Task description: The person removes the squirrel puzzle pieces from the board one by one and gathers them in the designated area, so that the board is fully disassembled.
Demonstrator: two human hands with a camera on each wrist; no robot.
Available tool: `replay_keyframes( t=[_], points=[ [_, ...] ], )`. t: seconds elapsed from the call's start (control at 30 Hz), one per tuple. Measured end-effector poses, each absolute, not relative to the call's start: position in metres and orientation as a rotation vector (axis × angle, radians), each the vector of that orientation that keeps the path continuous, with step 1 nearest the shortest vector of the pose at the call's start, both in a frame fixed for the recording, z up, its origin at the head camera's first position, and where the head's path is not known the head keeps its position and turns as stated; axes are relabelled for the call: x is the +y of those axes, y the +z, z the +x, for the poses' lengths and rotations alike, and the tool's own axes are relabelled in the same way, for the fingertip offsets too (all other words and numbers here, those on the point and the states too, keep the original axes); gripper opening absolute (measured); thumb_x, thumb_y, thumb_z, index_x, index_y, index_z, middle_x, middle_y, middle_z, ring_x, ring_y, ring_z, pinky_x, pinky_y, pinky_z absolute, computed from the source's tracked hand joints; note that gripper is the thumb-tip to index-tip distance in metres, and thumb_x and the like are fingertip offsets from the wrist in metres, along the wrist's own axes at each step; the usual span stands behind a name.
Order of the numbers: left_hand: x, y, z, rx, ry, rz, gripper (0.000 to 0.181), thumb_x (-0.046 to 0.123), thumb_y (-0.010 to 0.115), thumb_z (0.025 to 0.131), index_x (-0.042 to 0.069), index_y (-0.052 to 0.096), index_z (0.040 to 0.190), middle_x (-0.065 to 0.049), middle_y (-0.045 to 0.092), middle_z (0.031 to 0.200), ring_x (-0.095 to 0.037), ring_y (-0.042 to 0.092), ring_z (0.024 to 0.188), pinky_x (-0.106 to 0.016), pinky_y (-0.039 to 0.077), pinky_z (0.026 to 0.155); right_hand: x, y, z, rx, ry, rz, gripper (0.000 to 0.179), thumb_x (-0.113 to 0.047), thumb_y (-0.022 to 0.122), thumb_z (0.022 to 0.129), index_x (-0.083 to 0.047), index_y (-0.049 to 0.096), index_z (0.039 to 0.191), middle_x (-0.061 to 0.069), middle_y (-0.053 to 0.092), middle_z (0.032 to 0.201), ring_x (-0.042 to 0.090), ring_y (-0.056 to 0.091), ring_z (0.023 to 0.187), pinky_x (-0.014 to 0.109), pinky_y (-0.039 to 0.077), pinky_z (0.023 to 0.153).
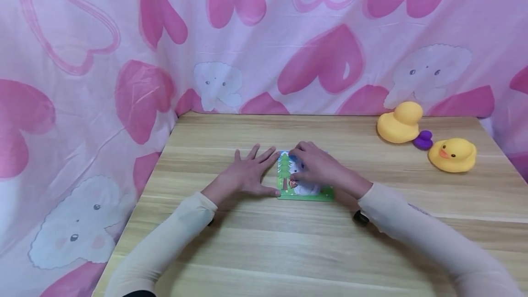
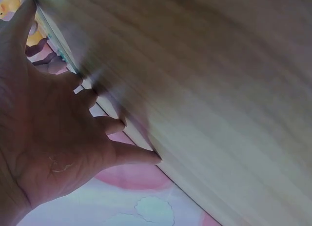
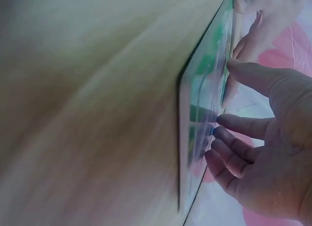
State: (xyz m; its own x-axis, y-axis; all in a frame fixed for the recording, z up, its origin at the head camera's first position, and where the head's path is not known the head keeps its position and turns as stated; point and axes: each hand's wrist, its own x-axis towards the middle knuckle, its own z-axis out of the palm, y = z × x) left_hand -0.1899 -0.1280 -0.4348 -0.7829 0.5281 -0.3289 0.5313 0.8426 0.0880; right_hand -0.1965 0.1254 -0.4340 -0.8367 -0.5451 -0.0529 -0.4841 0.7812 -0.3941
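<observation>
Right now, the picture board (image 1: 307, 189) lies flat on the wooden table (image 1: 247, 251), with both hands at it. Its visible part shows a green tree near the left edge, a white rounded figure beside the tree, a small red patch and a green strip along the near edge.

The left hand (image 1: 247, 175) is just to the left of the board, fingers spread wide and thumb stretched apart, holding nothing. The thumb tip is at the board's near left corner, while the index finger reaches toward its far left corner; the other fingertips rest on the table left of the board.

The right hand (image 1: 315, 166) is over the board, covering much of its middle and right part. Its thumb and slightly bent fingers are set apart, tips touching the board's surface; whether a loose piece sits under them I cannot tell.

Beyond the board and well to its right sit three toy ducks: a big yellow duck (image 1: 398, 125) farthest from the near edge, a small purple duck (image 1: 423, 140) between, and a yellow duck with an orange beak (image 1: 452, 156) farthest right of the board. Behind the board, past the table, hangs a pink curtain (image 1: 231, 49) printed with hearts.
</observation>
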Motion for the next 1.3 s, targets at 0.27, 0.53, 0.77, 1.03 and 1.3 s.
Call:
replay_keyframes(
  t=[0.27,0.53,0.77,1.03,1.3],
  points=[
    [-0.129,-0.436,-0.189,2.667,-0.006,0.749,0.122,0.097,0.053,0.078,0.038,0.0,0.171,0.012,-0.002,0.181,-0.042,0.001,0.167,-0.088,0.014,0.116,0.112,-0.428,-0.205,2.78,-0.512,-0.793,0.066,-0.037,0.092,0.081,-0.012,0.066,0.136,0.008,0.062,0.128,0.024,0.057,0.113,0.044,0.057,0.096],
    [-0.129,-0.436,-0.187,2.661,-0.001,0.739,0.122,0.095,0.055,0.078,0.039,-0.001,0.17,0.013,-0.004,0.18,-0.042,0.0,0.167,-0.089,0.013,0.116,0.1,-0.42,-0.201,2.793,-0.461,-0.68,0.065,-0.037,0.096,0.077,-0.009,0.069,0.129,0.009,0.064,0.119,0.024,0.058,0.105,0.043,0.058,0.086],
    [-0.128,-0.438,-0.187,2.661,0.007,0.742,0.122,0.095,0.055,0.078,0.038,-0.001,0.17,0.013,-0.005,0.18,-0.042,0.0,0.167,-0.09,0.012,0.115,0.099,-0.419,-0.204,2.807,-0.406,-0.669,0.066,-0.04,0.097,0.074,-0.01,0.071,0.127,0.008,0.065,0.115,0.024,0.058,0.101,0.041,0.057,0.08],
    [-0.126,-0.436,-0.189,2.653,-0.006,0.736,0.123,0.096,0.054,0.078,0.039,-0.004,0.17,0.013,-0.006,0.18,-0.042,-0.001,0.167,-0.089,0.011,0.116,0.102,-0.419,-0.222,2.698,-0.542,-0.623,0.058,-0.035,0.097,0.075,-0.009,0.067,0.117,0.009,0.064,0.112,0.023,0.061,0.096,0.041,0.055,0.086],
    [-0.123,-0.434,-0.191,2.652,-0.01,0.744,0.123,0.096,0.054,0.078,0.038,-0.003,0.17,0.013,-0.006,0.18,-0.042,-0.001,0.167,-0.089,0.011,0.116,0.11,-0.424,-0.231,2.634,-0.715,-0.599,0.05,-0.029,0.095,0.078,-0.009,0.064,0.111,0.008,0.062,0.108,0.022,0.058,0.095,0.037,0.051,0.088]
  ],
)
